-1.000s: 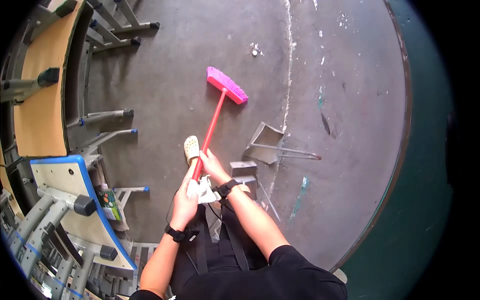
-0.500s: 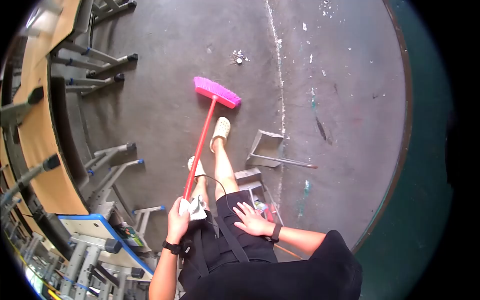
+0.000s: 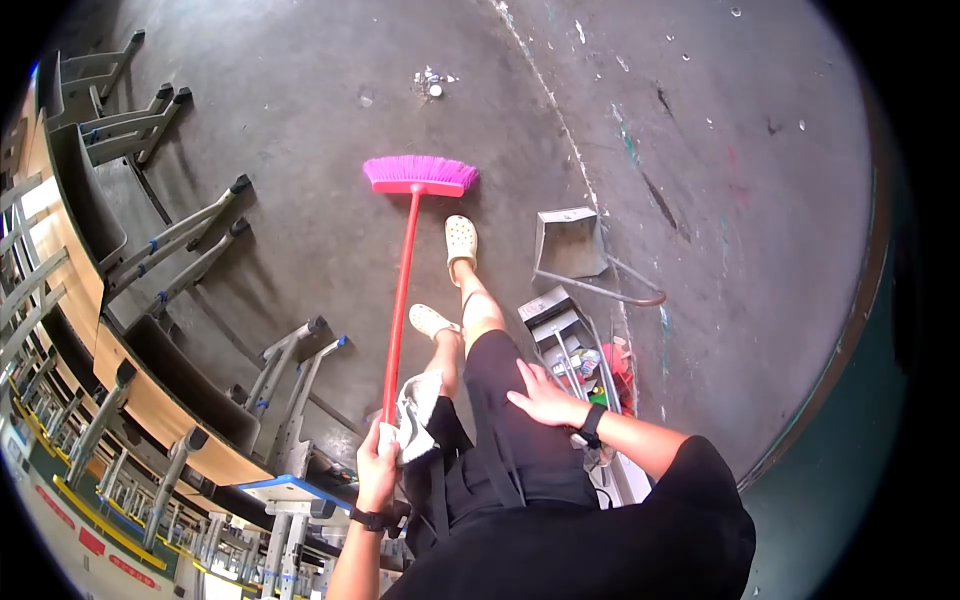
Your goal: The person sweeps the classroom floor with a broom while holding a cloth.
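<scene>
A: What stands at your far left?

B: Desks, seen at a slant, with grey metal legs jutting towards the floor; next along is your left hand, a dark band at its wrist.

A: And the broom?

B: It starts at your left hand, which is clamped around the near end of its red handle; from there it runs away from you, almost straight, to a pink head beyond your feet; whether the bristles touch the floor, you can't tell from this angle.

A: What's just right of your grip?

B: A white cloth, bunched against the handle and drooping over your lap; further off, past the broom's head, lies some litter; then come your two pale shoes, both to the right of the handle.

A: Your right hand?

B: Well apart from the broom, over your dark shorts, fingers spread, palm down; just beside it sits a grey bin with colourful scraps inside; beyond that, a metal dustpan lies near a pale line on the floor.
</scene>
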`<act>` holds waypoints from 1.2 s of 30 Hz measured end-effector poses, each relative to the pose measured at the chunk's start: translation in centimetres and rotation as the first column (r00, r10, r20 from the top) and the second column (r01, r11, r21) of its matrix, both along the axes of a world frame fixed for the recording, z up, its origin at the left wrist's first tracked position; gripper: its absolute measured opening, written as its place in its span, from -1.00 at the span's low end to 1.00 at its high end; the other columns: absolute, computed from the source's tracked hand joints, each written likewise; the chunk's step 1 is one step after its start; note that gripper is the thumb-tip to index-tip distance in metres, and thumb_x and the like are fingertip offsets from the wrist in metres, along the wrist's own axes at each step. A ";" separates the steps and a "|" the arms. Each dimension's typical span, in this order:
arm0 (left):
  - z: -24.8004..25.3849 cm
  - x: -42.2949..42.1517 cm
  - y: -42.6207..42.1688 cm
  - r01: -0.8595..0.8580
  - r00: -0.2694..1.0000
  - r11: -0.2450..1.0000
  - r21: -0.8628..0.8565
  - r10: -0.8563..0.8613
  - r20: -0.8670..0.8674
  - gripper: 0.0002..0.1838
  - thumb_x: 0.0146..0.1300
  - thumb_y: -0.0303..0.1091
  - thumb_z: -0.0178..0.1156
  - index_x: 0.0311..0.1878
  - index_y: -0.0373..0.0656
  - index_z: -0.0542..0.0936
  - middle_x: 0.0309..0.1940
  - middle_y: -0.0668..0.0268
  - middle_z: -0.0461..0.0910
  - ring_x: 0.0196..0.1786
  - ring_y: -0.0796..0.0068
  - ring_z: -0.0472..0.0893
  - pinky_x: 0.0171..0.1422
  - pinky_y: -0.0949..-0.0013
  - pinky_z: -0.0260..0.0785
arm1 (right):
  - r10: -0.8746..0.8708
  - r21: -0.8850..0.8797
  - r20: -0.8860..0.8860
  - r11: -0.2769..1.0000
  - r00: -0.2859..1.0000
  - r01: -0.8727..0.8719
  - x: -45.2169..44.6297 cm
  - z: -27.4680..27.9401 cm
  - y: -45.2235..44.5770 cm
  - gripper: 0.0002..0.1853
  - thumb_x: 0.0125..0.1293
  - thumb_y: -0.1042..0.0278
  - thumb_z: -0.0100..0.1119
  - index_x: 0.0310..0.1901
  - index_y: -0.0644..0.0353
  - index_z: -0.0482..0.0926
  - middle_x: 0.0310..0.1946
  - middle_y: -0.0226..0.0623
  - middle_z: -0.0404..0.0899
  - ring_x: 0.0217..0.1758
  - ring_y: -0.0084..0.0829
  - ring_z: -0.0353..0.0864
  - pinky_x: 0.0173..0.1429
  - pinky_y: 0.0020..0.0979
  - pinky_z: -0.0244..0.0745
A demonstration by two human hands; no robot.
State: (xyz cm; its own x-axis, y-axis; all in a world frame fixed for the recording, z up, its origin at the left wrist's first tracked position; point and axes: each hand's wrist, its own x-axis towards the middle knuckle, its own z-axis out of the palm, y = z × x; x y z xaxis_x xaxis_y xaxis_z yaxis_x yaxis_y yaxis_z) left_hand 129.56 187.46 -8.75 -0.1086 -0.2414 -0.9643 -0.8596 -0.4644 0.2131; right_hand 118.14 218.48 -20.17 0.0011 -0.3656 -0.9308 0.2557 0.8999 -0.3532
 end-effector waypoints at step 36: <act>4.5 10.5 -16.5 0.026 0.935 0.997 -0.066 -0.048 -0.352 -0.35 0.35 -0.34 0.15 0.50 -0.27 0.35 -0.28 0.21 0.69 -0.29 0.52 0.60 -0.15 0.35 0.49 | -0.029 -0.050 -0.046 0.998 0.999 0.026 1.8 -2.0 -39.4 -0.18 0.49 0.23 0.13 0.62 0.16 -0.10 -0.08 -0.07 0.63 -0.30 -0.28 0.70 -0.16 -0.32 0.64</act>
